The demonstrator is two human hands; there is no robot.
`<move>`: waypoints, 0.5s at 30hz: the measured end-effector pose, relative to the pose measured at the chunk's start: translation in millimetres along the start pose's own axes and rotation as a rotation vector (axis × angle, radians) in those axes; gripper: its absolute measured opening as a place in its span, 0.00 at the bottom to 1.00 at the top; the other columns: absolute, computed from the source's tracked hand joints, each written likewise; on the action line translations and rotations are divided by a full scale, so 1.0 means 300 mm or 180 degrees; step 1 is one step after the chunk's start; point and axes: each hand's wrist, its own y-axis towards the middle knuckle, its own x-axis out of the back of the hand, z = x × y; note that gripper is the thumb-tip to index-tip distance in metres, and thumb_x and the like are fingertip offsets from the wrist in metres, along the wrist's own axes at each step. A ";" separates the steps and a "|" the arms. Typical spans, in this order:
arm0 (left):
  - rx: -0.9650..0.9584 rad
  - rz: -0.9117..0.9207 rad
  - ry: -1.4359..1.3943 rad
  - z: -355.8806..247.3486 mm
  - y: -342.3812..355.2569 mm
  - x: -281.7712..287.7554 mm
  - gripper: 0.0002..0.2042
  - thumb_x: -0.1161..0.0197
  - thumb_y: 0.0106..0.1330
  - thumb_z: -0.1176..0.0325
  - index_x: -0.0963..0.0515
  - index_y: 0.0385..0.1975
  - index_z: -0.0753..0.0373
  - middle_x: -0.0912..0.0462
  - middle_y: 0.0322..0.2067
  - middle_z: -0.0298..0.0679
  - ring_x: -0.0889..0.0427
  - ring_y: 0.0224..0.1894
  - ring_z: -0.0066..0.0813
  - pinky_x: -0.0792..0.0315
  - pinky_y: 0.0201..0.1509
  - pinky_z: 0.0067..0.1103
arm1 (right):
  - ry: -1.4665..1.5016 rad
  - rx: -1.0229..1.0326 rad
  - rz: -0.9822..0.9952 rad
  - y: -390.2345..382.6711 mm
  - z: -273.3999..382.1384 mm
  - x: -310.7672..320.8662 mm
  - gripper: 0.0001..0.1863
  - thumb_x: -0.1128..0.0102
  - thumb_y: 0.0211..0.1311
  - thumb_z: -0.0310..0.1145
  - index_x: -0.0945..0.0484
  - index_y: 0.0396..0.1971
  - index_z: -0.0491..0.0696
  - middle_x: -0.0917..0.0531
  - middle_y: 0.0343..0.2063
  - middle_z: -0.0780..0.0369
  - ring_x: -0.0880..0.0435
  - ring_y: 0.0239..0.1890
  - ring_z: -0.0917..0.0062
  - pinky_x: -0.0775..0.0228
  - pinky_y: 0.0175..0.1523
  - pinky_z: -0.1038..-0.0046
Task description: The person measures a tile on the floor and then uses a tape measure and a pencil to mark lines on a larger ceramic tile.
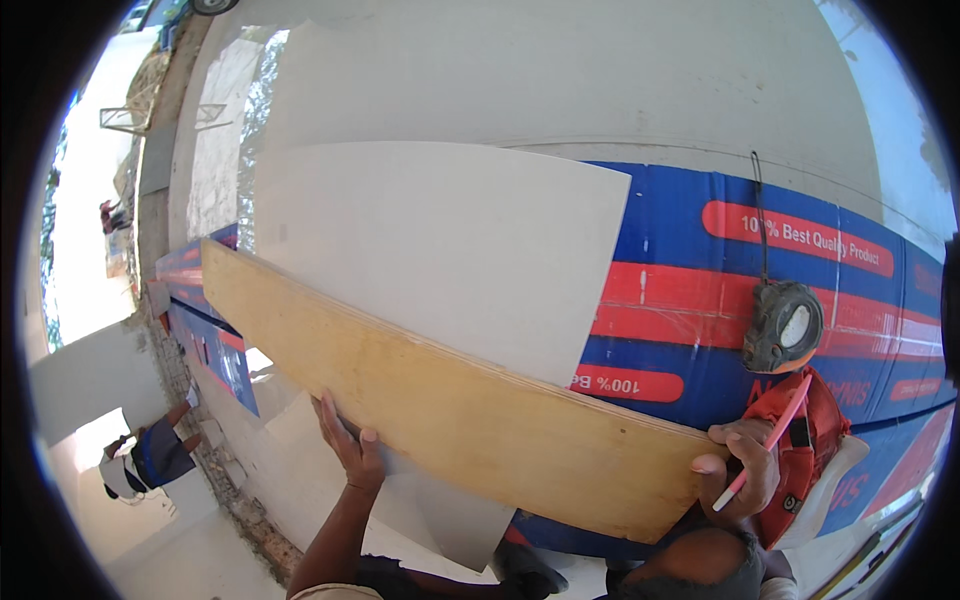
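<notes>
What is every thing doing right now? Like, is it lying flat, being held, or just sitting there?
Wooden plank: lying across the tile, gripped at both ends.
White tile: lying flat, partly under the plank.
Left hand: pressing the plank's near edge.
Right hand: on the plank's end, holding a pink pencil.
Tape measure: resting, untouched.
Blue and red sheet: spread flat underneath.

Head-worn fisheye; looks down, close over plywood board (440, 400).

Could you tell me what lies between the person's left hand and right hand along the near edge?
In the head view, the plywood board spans from the left hand to the right hand, which holds a pink pencil.
</notes>
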 end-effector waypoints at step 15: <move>-0.0282 -0.0140 0.0135 -0.016 0.013 0.014 0.42 0.48 0.65 0.43 0.49 0.67 0.71 0.50 0.66 0.68 0.52 0.69 0.65 0.60 0.69 0.48 | 0.0321 -0.0118 0.0088 -0.005 0.014 0.025 0.13 0.33 0.60 0.33 0.23 0.36 0.38 0.18 0.29 0.53 0.18 0.29 0.64 0.22 0.35 0.68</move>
